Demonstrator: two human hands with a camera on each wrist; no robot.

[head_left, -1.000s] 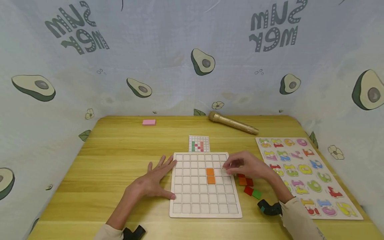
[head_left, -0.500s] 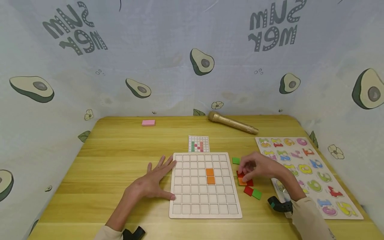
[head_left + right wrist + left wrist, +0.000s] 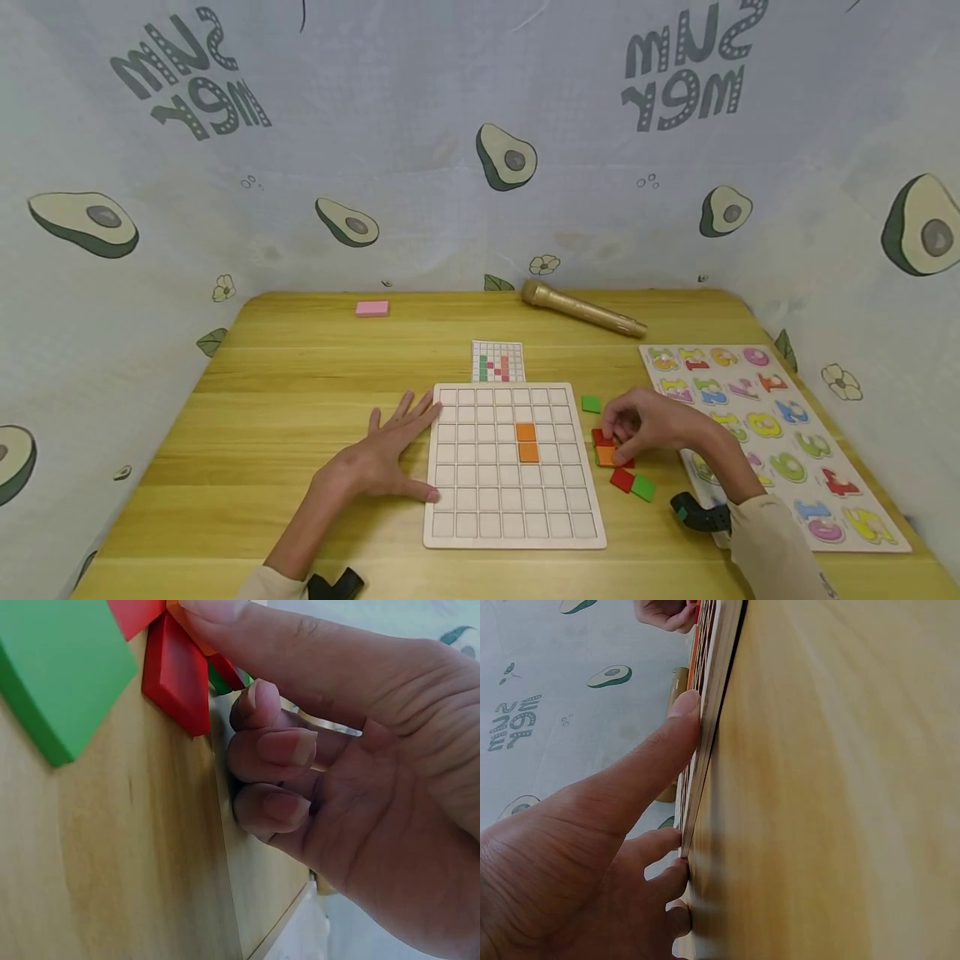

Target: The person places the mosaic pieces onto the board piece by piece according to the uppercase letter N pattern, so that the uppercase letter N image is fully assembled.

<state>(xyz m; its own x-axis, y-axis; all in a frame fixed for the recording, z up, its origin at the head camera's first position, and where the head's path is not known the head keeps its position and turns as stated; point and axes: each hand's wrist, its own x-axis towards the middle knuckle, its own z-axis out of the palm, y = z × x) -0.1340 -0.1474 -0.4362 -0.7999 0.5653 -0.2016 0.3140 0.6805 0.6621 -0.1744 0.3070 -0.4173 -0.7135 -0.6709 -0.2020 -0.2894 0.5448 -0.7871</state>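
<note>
- while the left hand [image 3: 380,461] lay splayed at nine o'clock of the white grid board [image 3: 465,477], its thumb and index fingertip touched the rim, fingers spread, gripping nothing!
- over at three o'clock, the right hand [image 3: 652,423] was down among the loose tiles, fingers curled, thumb right on an orange tile [image 3: 604,456]; whether that tile was pinched, we could not tell.
- crowding that thumb, a red tile [image 3: 600,437] at the orange one's twelve o'clock, with more red and green partly hidden.
- off that cluster's five o'clock, a red square [image 3: 621,479] and a green square [image 3: 642,487] lay side by side.
- alone at the board's two o'clock, a bright green tile [image 3: 591,403].
- on the board, two orange squares [image 3: 526,432] filled neighbouring cells of one column, just off centre toward one o'clock.
- at twelve, the small pattern card [image 3: 486,362]; at one, a gold microphone [image 3: 581,310]; between ten and eleven, a pink block [image 3: 372,309]!
</note>
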